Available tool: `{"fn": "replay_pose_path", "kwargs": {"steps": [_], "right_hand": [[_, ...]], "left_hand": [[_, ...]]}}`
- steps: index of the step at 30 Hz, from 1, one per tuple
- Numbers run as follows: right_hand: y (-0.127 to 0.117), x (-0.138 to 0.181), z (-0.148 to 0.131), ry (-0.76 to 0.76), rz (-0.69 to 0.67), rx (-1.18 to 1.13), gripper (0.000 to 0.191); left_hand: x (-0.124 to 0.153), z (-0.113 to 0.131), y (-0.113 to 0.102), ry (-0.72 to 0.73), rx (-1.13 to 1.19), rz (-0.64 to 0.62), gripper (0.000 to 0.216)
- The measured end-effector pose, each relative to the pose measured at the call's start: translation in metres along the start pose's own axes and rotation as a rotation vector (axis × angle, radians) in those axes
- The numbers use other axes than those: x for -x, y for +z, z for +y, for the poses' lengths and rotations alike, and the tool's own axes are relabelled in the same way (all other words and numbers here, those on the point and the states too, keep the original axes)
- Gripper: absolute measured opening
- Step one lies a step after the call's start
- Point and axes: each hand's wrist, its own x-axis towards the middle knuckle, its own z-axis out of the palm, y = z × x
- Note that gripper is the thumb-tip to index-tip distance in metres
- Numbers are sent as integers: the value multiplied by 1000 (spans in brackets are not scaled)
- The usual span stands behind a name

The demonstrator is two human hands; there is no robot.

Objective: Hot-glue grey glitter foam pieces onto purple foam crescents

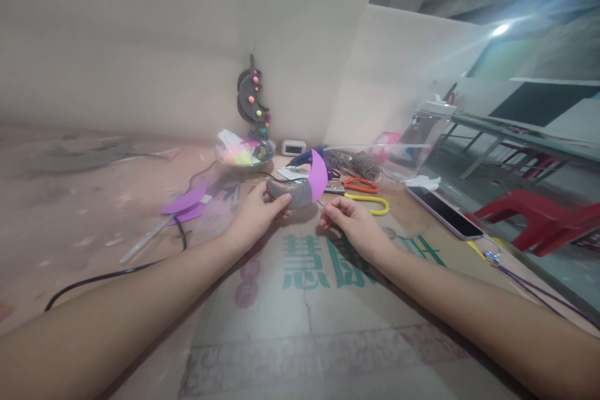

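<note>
My left hand [265, 207] is closed on the lower part of a crescent-shaped piece [319, 176], thumb in front. Its upper end is bare purple; the part near my fingers is covered in grey yarn [300, 195]. My right hand [344, 217] is closed in a pinch just right of the crescent. A thin grey strand runs from the crescent to its fingertips. Both hands are above a cardboard sheet [281, 325] with green printed characters. Behind the crescent lie balls of grey yarn [365, 165] and scissors with orange and yellow handles [368, 201].
Purple pieces [187, 203] and a clear stick [145, 240] lie left, near a black cable [112, 274]. At the back stand a grey crescent ornament with coloured beads [250, 100], a dish [244, 164] and a small white digital clock [293, 148]. A phone [443, 212] and clear container [417, 137] stand right.
</note>
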Motion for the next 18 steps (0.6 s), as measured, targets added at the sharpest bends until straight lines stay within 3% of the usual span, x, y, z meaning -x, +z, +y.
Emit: {"fn": "replay_pose_path", "kwargs": {"steps": [4,10,18], "right_hand": [[0,0,1,7,-20,-40,35],[0,-3,7,15,1,-119,24],[-2,-6,10,-108,-8,39,20]], "left_hand": [[0,-2,-1,12,-7,-3,30],[2,-1,-1,9,-17,-19,30],[0,-2,0,-26,1,-1,28]]}}
